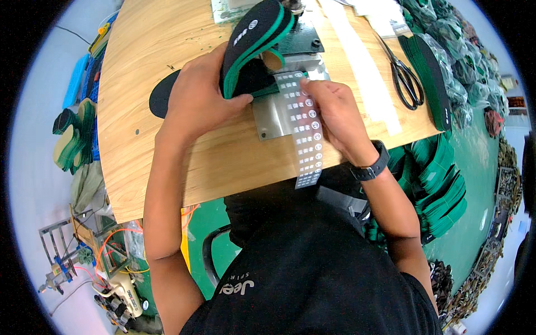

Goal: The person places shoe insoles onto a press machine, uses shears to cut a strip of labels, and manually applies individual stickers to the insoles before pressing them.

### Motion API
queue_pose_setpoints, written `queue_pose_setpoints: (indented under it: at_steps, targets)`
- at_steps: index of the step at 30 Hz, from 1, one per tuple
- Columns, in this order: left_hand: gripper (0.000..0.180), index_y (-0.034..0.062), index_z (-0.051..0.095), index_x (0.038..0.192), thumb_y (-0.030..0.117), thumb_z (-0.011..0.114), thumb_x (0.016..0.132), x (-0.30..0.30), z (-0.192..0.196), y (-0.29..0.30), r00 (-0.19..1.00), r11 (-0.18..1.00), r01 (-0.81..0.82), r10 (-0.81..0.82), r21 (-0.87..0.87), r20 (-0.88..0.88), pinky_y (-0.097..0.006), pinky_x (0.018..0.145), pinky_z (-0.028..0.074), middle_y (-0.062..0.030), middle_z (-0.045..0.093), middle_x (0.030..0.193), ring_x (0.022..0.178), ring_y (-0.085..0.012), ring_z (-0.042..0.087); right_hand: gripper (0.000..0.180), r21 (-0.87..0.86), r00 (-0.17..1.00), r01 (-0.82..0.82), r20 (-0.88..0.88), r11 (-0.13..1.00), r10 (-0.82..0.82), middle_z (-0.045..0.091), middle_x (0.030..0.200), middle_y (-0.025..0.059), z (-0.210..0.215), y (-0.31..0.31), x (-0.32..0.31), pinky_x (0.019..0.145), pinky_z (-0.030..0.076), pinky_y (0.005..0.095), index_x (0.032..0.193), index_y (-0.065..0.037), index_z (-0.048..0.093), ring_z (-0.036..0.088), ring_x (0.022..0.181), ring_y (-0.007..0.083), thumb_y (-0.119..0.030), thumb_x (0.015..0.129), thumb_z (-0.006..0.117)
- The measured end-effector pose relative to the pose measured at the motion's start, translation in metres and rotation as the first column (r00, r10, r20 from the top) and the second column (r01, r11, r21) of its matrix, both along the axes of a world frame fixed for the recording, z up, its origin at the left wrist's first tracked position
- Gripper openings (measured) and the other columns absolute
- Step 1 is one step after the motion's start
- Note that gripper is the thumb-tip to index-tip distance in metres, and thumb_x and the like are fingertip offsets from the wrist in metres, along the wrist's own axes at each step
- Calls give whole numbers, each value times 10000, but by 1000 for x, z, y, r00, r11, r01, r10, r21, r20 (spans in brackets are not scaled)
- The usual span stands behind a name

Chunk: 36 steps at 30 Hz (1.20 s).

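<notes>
My left hand (195, 92) is wrapped round black insoles with green undersides (248, 42), bent upward beside the press. Its thumb points toward the metal plate (271, 123) at the table's front. Another black insole part (161, 94) shows flat beyond my left wrist; whether it belongs to the held ones I cannot tell. Between the thumb and fingers of my right hand (338, 109) is the upper end of a translucent strip of white printed transfer labels (306, 131). That strip hangs over the table's front edge. Behind both hands stands a small press with a dark plate (301, 39).
Black-handled scissors (406, 84) and a long white strip (360, 67) lie on the wooden table (131, 162) at the right, by a stack of insoles (427, 78). More green insoles (432, 184) are piled below the right edge. Bagged goods (463, 61) stand beyond.
</notes>
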<state>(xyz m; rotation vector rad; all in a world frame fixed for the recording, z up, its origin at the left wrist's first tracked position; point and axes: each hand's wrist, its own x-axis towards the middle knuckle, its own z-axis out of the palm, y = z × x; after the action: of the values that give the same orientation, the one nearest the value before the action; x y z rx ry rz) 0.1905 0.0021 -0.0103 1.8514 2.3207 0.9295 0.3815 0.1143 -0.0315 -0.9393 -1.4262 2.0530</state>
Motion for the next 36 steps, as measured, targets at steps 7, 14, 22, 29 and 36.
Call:
queue_pose_setpoints:
  at_steps: [7, 14, 22, 29, 36]
  targets:
    - [445, 58, 608, 1122, 162, 681, 696, 2, 7, -10, 961, 994, -109, 101, 17, 259, -361, 700, 491, -132, 652, 813, 719, -290, 605, 180, -118, 975, 150, -146, 982, -167, 603, 744, 75, -3, 0, 19, 568, 515, 262, 849, 48, 607, 576, 597, 128, -118, 896, 558]
    - [118, 9, 624, 771, 120, 618, 732, -13, 2, -14, 793, 925, -295, 97, 241, 601, -264, 592, 440, -1, 578, 662, 621, -77, 508, 257, 9, 988, -97, 124, 995, 95, 614, 626, 81, 3, -1, 3, 384, 371, 215, 745, 19, 614, 533, 463, 99, -177, 900, 555]
    - [122, 9, 600, 740, 126, 620, 715, -18, -5, -13, 793, 910, -292, 59, 293, 606, -272, 587, 441, -11, 574, 646, 613, -86, 506, 257, -12, 976, -139, 170, 990, 139, 623, 630, 58, 5, 4, -2, 391, 406, 182, 754, -8, 608, 548, 455, 76, -187, 932, 555]
    - [126, 9, 602, 769, 114, 627, 703, -5, 5, -14, 868, 926, -302, 169, 228, 467, -295, 611, 461, -62, 603, 668, 611, -133, 531, 261, -35, 976, -112, 183, 993, 117, 621, 643, 62, 1, 7, -3, 404, 428, 204, 766, 17, 610, 562, 474, 93, -190, 919, 571]
    - [409, 57, 592, 1069, 181, 679, 689, -6, 3, -10, 949, 994, -106, 98, 11, 298, -350, 722, 484, -130, 639, 805, 737, -259, 596, 305, 16, 979, -97, 183, 995, 92, 608, 621, 57, -3, 6, -4, 417, 395, 215, 748, 24, 614, 555, 501, 97, -231, 909, 569]
